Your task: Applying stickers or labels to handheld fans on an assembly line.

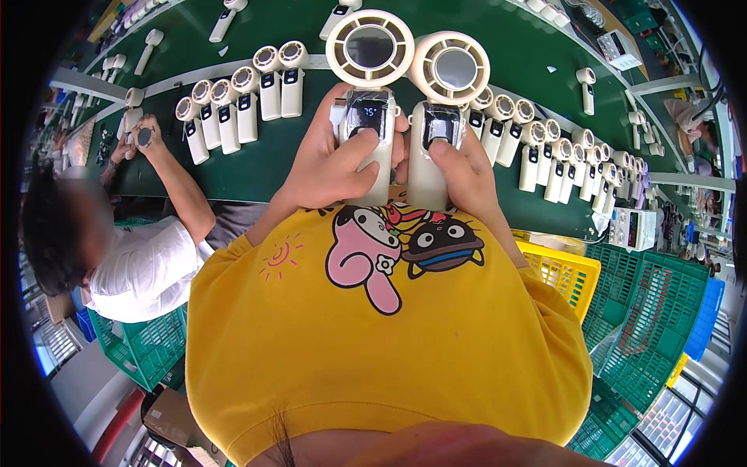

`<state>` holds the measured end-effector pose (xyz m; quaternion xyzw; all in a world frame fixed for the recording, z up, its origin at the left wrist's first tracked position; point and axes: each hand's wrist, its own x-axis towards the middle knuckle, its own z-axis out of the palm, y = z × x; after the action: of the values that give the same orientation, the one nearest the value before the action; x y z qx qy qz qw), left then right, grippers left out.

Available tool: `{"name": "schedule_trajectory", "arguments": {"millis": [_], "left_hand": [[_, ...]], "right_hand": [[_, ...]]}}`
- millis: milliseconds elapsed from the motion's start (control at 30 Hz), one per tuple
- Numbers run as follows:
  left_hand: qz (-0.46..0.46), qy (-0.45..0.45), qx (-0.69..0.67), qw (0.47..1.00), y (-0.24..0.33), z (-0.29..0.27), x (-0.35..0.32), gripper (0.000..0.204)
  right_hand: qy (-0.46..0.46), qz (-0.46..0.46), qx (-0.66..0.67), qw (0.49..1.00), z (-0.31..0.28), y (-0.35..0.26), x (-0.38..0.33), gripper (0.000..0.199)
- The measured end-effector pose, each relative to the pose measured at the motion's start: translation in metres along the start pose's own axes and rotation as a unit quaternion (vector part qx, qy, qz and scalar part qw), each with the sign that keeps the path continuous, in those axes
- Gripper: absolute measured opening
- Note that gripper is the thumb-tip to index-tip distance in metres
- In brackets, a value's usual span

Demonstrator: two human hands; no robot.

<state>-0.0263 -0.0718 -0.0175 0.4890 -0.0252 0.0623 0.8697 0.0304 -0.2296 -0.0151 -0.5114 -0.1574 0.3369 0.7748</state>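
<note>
Two cream handheld fans are held upright side by side in front of my chest. My left hand (334, 163) is closed round the left handheld fan (370, 50), its thumb on the front below a lit display (365, 114). A white plug-like piece (337, 111) shows beside that fan's handle. Round the right handheld fan (452, 68) my right hand (465, 167) is closed, thumb pressed on the front just under its dark panel (443, 127). The fans' round heads nearly touch. Most of my fingers are hidden behind the handles.
On the green table (311, 144), a row of cream fans (226, 128) lies left and another row (556, 167) right. A co-worker (148, 261) in white sits at left, holding a fan. White power-supply boxes (631, 229) stand right. A yellow crate (572, 268) and green crates (642, 311) are beside me.
</note>
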Motion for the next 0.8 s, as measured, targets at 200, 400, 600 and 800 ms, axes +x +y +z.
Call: {"name": "schedule_trajectory", "arguments": {"millis": [200, 400, 600, 800], "left_hand": [[0.012, -0.018, 0.008, 1.000, -0.003, -0.002, -0.001, 0.053], [0.003, -0.014, -0.018, 1.000, -0.004, 0.000, -0.002, 0.054], [-0.004, -0.011, -0.041, 0.999, -0.007, -0.002, -0.003, 0.055], [-0.009, -0.013, -0.023, 1.000, -0.007, -0.003, -0.002, 0.059]], "right_hand": [[-0.012, -0.003, -0.002, 1.000, 0.002, -0.001, 0.001, 0.024], [-0.084, -0.083, 0.006, 0.993, -0.001, 0.007, 0.009, 0.023], [-0.081, -0.080, -0.004, 0.994, -0.002, 0.008, 0.010, 0.023], [-0.072, -0.080, 0.000, 0.994, 0.000, 0.007, 0.009, 0.023]]}}
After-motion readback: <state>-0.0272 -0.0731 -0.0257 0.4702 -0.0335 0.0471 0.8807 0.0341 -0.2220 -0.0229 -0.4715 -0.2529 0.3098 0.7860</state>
